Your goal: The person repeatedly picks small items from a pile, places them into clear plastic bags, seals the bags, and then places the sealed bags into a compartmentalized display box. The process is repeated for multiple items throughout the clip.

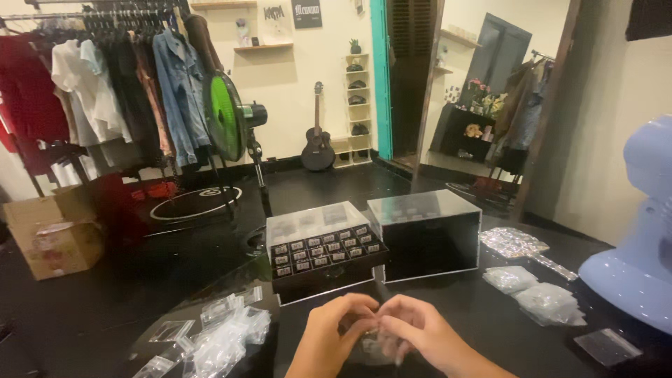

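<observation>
At six o'clock, hands meet over the dark table [490, 315].
Left hand [334, 329] and right hand [413, 329] pinch a small clear bag [374, 348] together (contents unclear), fingers closed for fine handling; ring tray [325, 257] at twelve.

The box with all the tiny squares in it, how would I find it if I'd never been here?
Start at the black table and look just past the two hands. Two clear-topped black boxes stand side by side. Yours is the tray box on the left: it shows rows of small pieces in a dark tray, while the closed box beside it looks plain and dark.
</observation>
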